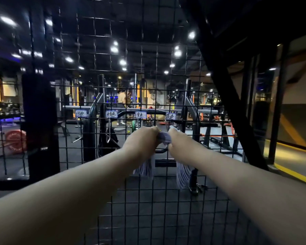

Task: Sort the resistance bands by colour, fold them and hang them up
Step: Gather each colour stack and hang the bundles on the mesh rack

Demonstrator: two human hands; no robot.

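Both arms reach forward to a black wire grid panel (102, 174). My left hand (141, 141) and my right hand (177, 142) are close together, each closed on the same pale bluish-purple resistance band (164, 137). The band bridges the gap between my fists, and its two bunched ends hang down below them, one (145, 167) under the left hand and one (183, 174) under the right. Four small white handwritten labels are fixed in a row on the grid above my hands; the rightmost label (170, 116) sits just above them.
Behind the grid lies a dim gym with squat racks (189, 103), a barbell (113, 108), a red weight plate (15, 141) at the left and people in the distance. A thick black diagonal beam (228, 96) crosses the right side. A yellow floor line (293, 172) runs at the right.
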